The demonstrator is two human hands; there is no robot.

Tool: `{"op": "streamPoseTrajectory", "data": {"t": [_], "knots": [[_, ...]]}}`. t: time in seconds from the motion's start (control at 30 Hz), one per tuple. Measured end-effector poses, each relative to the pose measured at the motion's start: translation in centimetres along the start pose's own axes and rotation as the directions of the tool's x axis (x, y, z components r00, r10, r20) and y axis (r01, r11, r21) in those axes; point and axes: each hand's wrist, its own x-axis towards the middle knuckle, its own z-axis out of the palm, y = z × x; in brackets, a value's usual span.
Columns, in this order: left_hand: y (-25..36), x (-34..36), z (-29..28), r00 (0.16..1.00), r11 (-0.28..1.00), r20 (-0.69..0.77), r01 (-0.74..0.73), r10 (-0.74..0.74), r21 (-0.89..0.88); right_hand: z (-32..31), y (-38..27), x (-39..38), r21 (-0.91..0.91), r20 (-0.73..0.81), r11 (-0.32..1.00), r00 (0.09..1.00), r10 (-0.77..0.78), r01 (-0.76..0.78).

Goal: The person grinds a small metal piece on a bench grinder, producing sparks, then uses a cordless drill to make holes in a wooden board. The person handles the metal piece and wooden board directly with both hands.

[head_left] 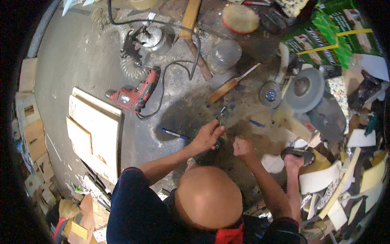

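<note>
My left hand (208,136) is closed, with thumb and fingers pinched around a thin, shiny metal piece (222,110) that points away from me. Its kind is too small to make out. To the right and slightly nearer, my right hand (243,146) is curled into a fist, and anything inside it is hidden. A blue pen (174,133) lies on the floor (187,101) just left of my left hand. Beyond the hands rests a wooden-handled tool (223,90) with a narrow metal blade. A small blue strip (256,123) lies beyond my right hand.
A red power drill (132,95) with a black cord lies at left, near stacked white boards (95,134). Farther off are a spray gun (154,38), a hammer (190,24) and a plastic jar (225,55). A grinding wheel (304,89) and heaped offcuts (337,179) stand right.
</note>
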Motion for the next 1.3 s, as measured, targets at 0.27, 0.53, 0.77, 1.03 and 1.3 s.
{"op": "streamPoseTrajectory", "data": {"t": [0.27,0.53,0.77,1.03,1.3], "knots": [[5.9,-2.7,-5.9,0.898,0.918,-0.230,-0.324,0.375,0.230,-3.9,-3.2,-3.2,-0.199,0.078,0.968,0.983,0.169,-0.150],[-8.4,-16.7,-9.9,0.618,0.906,-0.664,-0.330,0.421,0.267,-2.9,-3.0,-4.6,-0.191,-0.111,0.981,0.993,-0.048,0.026],[-13.9,-33.2,-1.8,0.481,0.921,-0.831,-0.378,0.279,0.091,-3.4,-8.8,-4.2,-0.079,-0.080,0.995,0.995,-0.060,0.054],[-13.2,-40.7,0.5,0.160,0.930,-0.963,-0.333,0.218,0.156,3.1,-7.6,0.4,-0.301,0.204,0.923,0.962,-0.184,0.240],[-7.8,-41.8,-3.2,0.024,0.914,-0.942,-0.255,0.333,0.317,1.1,-6.3,-2.4,-0.190,0.123,0.975,0.988,-0.096,0.119]]}}
